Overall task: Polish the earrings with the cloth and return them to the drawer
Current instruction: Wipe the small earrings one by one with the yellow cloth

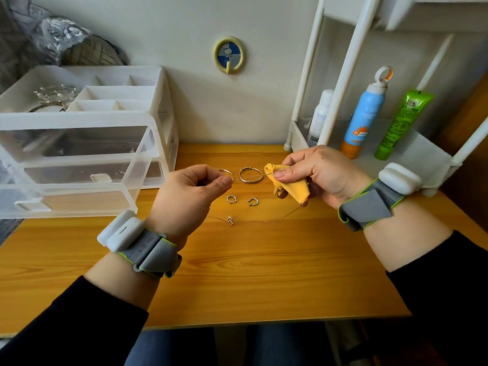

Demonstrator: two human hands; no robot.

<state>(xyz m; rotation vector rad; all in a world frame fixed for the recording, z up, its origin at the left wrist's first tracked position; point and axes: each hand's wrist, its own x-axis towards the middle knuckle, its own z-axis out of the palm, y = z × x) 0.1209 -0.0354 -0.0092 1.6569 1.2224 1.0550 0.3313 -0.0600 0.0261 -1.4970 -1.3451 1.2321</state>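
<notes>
The left hand (190, 196), centre-left of the frame, pinches a thin chain (248, 178) between thumb and forefinger, the other fingers curled under. The right hand (317, 175), centre-right, pinches a folded yellow cloth (293, 190) around the same chain. The strand is stretched straight between the two, probably so the cloth can slide along it. Both wrists are raised above the tabletop (237, 273), knuckles up and thumbs facing each other.

From the right hand the chain falls slack onto the wood, where its pendant (230, 220) lies.

The earrings lie loose mid-frame, within reach of the hands. The two hoops (249, 182) are just behind the stretched strand, one partly hidden by the left hand. The two twisted studs (231, 198) are below it.

At lower left the drawer (79, 204) stands pulled out, ready to take them back. Nothing appears returned so far.
</notes>
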